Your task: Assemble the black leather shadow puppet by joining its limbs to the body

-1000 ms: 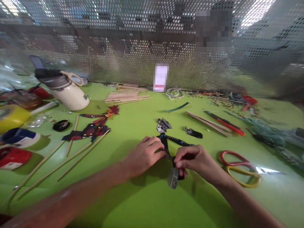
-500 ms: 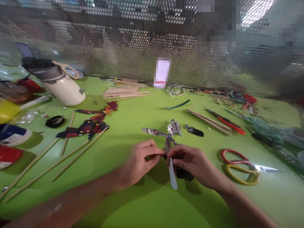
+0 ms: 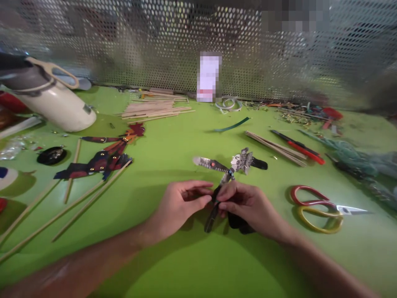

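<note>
A flat jointed shadow puppet (image 3: 225,178) with a patterned, pale-faced head and a striped arm is between my hands over the green table. My right hand (image 3: 249,203) is closed, thumb and fingers pinching the puppet near its lower body. A narrow dark limb piece (image 3: 211,219) points down toward me from there. My left hand (image 3: 181,207) has its fingers curled, thumb and fingertips at the left edge of the same dark part; the exact grip is partly hidden. Below my right hand lies a black piece (image 3: 237,221). Another black piece (image 3: 260,163) shows behind the puppet's head.
Red-and-yellow-handled scissors (image 3: 319,209) lie at right, near a red-and-black pen-like tool (image 3: 297,147) and thin sticks (image 3: 276,149). On the left are a dark red puppet (image 3: 102,161) with rods, a black lid (image 3: 51,155) and a cream bottle (image 3: 58,105). More sticks (image 3: 155,109) lie behind.
The narrow piece by my right hand has turned from its pale side to dark and swung left. The puppet's head has tilted right, over the black piece. My left fingers have loosened slightly.
</note>
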A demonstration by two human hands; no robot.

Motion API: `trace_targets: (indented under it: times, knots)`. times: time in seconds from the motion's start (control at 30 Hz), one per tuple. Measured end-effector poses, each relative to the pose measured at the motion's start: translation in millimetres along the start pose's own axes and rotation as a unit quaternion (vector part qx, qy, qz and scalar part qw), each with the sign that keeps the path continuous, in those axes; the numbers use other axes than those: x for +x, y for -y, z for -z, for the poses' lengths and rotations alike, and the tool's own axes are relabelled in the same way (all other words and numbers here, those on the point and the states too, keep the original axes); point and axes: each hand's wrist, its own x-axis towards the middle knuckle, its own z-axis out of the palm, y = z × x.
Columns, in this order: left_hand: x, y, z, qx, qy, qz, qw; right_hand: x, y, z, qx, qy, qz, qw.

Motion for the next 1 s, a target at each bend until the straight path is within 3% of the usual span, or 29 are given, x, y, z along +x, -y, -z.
trace_targets:
  times: [0.63, 1.0]
  knots:
    - [-0.4, -6.5, 2.7, -0.025, -0.009, 0.080, 0.996, 0.3, 2.8, -4.2, 0.021, -0.012, 0.029, 0.999]
    - [-5.7, -2.6, -5.4, -0.010, -0.038, 0.063, 0.997, 2.5, -0.2, -5.3, -0.024, -0.032, 0.030, 0.999]
